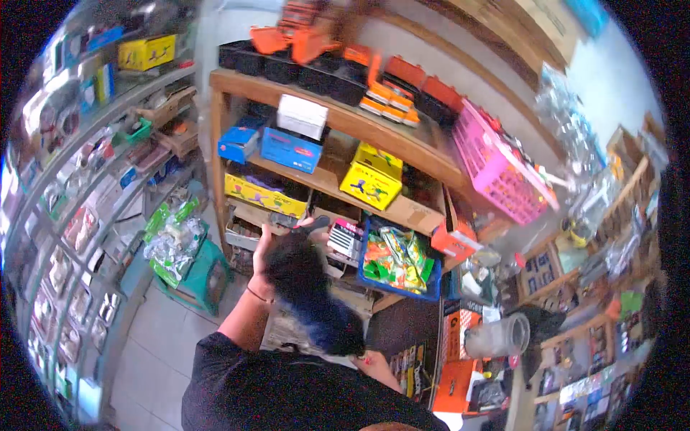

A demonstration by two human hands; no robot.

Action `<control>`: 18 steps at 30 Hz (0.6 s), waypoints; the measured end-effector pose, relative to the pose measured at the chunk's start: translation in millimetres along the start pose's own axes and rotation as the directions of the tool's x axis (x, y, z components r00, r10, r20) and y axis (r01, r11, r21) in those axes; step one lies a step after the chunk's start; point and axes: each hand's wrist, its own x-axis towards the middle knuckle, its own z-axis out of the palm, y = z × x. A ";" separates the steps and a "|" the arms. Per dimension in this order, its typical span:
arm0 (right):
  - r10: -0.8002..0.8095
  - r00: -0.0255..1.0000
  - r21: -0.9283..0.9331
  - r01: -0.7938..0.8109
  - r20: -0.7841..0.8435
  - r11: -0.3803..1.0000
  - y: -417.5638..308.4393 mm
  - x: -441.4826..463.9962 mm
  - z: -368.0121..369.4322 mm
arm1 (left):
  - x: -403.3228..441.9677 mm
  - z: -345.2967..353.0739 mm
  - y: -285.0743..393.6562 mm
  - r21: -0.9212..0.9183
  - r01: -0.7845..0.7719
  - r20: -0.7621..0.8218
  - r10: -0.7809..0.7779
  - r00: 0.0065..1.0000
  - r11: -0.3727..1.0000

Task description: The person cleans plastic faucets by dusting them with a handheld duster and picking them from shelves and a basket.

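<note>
Fingers point(266, 238) of the left hand point(264, 260) grasp the top of a blurred dark bundle point(309, 287) at the frame's centre, hiding part of the shelf point(329, 164); that forearm angles up from lower left. The right hand point(375, 365), lower centre, is partly hidden, its grip unclear.

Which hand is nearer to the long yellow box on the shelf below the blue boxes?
The left. The left hand is just below the yellow box in view; the right hand is well below and to the right of it.
</note>
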 end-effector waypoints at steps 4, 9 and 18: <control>0.049 0.991 -0.197 -0.024 0.124 0.980 -43.8 36.4 27.8 | -45.2 -23.1 44.2 0.017 -0.180 -0.310 0.176 0.934 0.983; -0.039 0.964 -0.460 0.161 0.263 0.873 -107.6 94.9 76.6 | -131.9 -61.9 118.1 0.041 -0.350 -0.094 0.352 0.931 0.936; 0.039 0.936 -0.676 0.224 0.350 0.702 -127.4 104.1 116.7 | -178.5 -101.8 161.9 0.054 -0.508 -0.290 0.501 0.816 0.860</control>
